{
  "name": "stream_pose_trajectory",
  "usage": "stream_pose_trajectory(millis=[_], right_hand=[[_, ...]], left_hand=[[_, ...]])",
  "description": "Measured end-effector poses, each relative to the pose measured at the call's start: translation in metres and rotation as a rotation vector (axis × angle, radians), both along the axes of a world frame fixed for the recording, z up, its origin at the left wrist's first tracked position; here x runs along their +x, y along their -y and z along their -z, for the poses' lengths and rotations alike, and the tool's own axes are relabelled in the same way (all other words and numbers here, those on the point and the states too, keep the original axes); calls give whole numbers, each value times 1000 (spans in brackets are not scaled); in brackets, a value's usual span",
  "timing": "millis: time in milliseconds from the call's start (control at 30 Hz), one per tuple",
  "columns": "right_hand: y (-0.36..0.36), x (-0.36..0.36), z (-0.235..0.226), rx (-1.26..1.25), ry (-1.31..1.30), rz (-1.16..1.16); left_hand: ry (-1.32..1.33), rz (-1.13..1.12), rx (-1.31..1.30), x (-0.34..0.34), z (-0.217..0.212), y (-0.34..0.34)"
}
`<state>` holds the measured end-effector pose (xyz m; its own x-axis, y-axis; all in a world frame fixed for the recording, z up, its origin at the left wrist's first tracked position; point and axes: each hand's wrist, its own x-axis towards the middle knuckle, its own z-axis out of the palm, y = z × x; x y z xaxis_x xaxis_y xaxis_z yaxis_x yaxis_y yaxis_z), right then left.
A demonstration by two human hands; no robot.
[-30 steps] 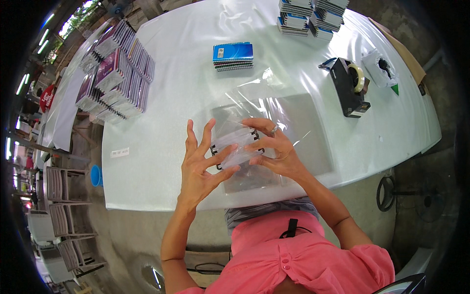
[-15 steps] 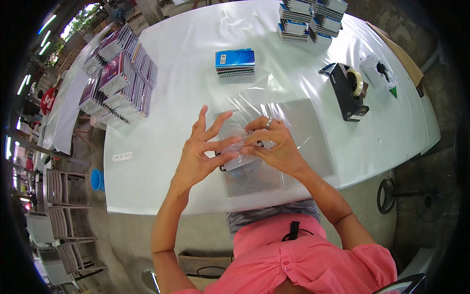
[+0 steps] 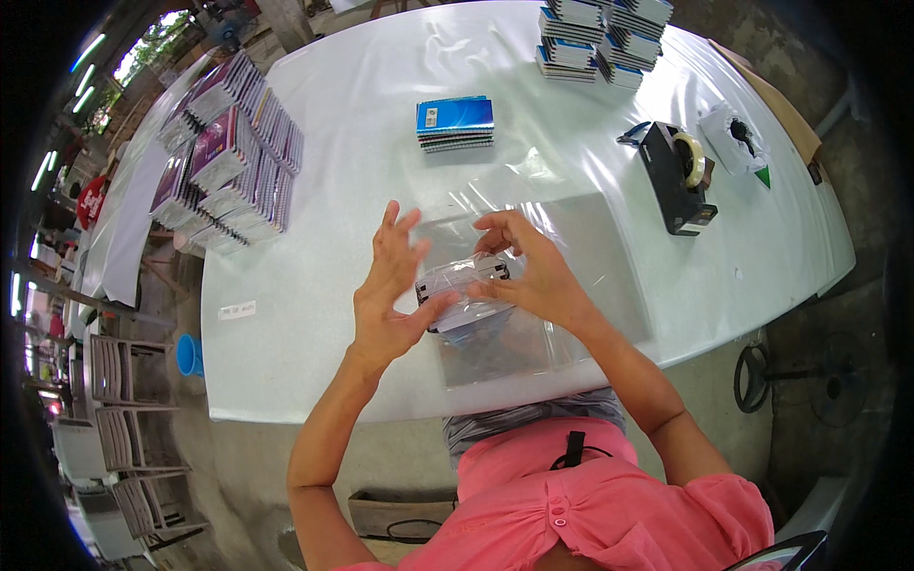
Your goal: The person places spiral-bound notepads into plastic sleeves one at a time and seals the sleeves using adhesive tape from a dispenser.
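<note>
A small stack of spiral notebooks (image 3: 487,312) stands on edge in front of me, wrapped in clear plastic film (image 3: 457,278). My left hand (image 3: 388,290) is at its left end. Its thumb rests on the film, while the other fingers are spread and raised, slightly blurred. At the right end, my right hand (image 3: 524,262) has its thumb pressed on the film and its bent fingers at the far side of the stack. A ring seen earlier on this hand is hidden. Underneath lie flat clear plastic sheets (image 3: 595,257).
Blue notebooks (image 3: 457,116) lie stacked beyond my hands. Taller notebook piles stand at the left (image 3: 228,152) and far right (image 3: 571,48). A black tape dispenser (image 3: 671,181) sits at the right, beside a white package (image 3: 731,141). A small paper label (image 3: 237,309) lies near the left edge.
My hands have moved apart from the pinched film over the stack's middle. The left fingers have lifted off, the right fingers have opened somewhat, and the wrapped top now shows.
</note>
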<state>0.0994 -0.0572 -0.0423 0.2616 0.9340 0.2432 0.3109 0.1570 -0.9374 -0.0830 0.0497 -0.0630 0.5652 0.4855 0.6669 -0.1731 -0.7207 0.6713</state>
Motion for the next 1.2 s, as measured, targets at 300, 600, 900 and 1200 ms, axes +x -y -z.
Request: stream_pose_trajectory(millis=[300,600,900,1200], right_hand=[[-9,10,4,-142,-219,-196],[-1,-2,4,-13,-58,-91],[59,-38,4,224,520,317],[48,-45,-1,345,716,261]], left_hand=[[-654,434,-957,1,-11,-30],[-755,424,-799,-1,-24,-30],[-629,556,-654,1,-25,-28],[-602,513,-682,1,-32,-19]])
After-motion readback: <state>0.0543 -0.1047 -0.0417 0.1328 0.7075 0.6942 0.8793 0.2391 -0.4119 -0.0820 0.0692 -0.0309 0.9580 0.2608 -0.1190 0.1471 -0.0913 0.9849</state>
